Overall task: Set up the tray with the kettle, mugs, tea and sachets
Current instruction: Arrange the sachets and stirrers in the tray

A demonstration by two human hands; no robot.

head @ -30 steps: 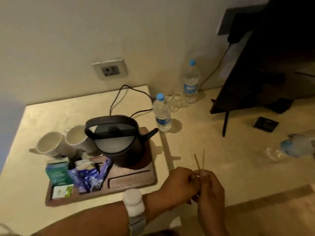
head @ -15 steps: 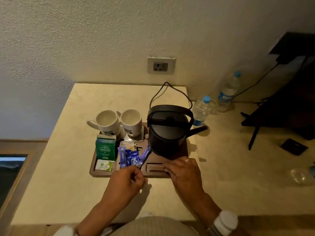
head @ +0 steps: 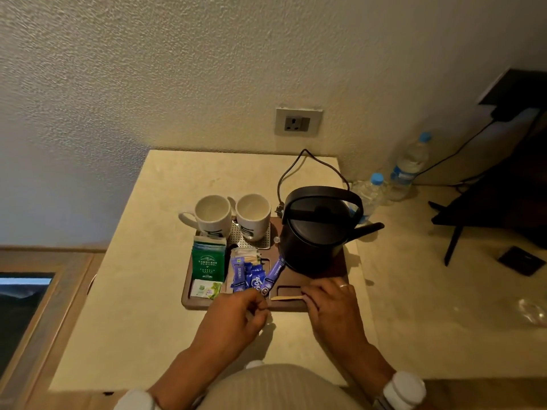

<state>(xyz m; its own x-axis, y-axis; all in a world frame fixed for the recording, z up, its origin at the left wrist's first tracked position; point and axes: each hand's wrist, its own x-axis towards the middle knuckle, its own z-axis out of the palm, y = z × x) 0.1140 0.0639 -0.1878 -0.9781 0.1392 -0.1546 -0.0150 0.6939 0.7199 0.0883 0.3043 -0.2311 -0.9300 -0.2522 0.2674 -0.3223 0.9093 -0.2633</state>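
The green tea packet (head: 208,263) reads "TIMELESS BLENDS". One blue sachet (head: 239,274) bears "ORIGINAL"; another blue sachet (head: 257,282) shows partial lettering "ryDay". Print on the mugs is illegible.

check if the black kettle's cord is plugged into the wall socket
No, the wall socket is empty, and the black kettle's cord loops back onto the table.
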